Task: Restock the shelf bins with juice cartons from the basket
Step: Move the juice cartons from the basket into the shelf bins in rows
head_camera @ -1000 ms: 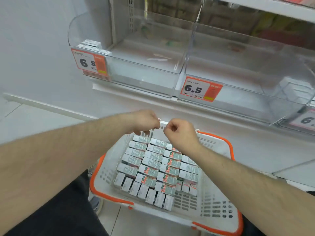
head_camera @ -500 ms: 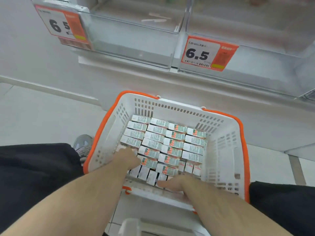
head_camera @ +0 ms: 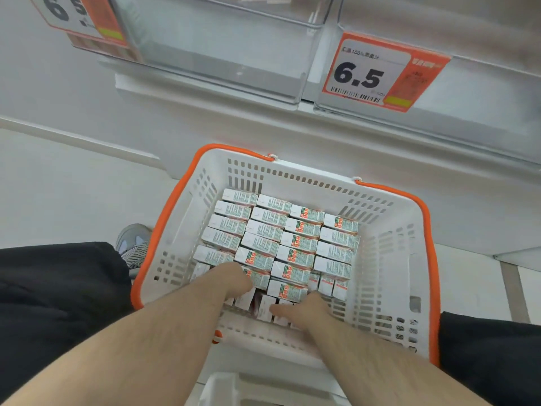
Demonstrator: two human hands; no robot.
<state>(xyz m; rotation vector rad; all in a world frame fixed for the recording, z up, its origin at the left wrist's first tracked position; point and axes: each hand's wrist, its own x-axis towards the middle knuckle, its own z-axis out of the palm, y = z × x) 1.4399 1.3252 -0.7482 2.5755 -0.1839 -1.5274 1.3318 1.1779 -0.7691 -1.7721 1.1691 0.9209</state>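
- Versus half a second ago: view is sitting closer and a touch lower; both hands are staying at the near end of the basket, the right one now a bit further in over the cartons.
- Left edge: dark trouser leg (head_camera: pixel 55 291) and a grey shoe (head_camera: pixel 133 244) are showing on the pale floor (head_camera: pixel 73 194), just beside the basket.
- Left hand (head_camera: pixel 234 281) is reaching into the near left of the basket, fingers curling down among the cartons; fingertips are hidden, so I cannot tell whether it is gripping one.
- White basket (head_camera: pixel 392 259) with orange rim is sitting on the floor below the shelf; juice cartons (head_camera: pixel 292 244) are lying packed in rows inside it, a few standing on end along the near wall.
- Right hand (head_camera: pixel 301 307) is resting on the upright cartons at the near wall, thumb pointing left, fingers tucked out of sight; grip cannot be told.
- Above: clear shelf bins (head_camera: pixel 222 51) are sitting side by side on a white shelf, no cartons showing in them; a cut-off orange tag at far left, price tag (head_camera: pixel 380 73) reading 6.5 on the right bin.
- Far right: another dark trouser leg is showing beside the basket.
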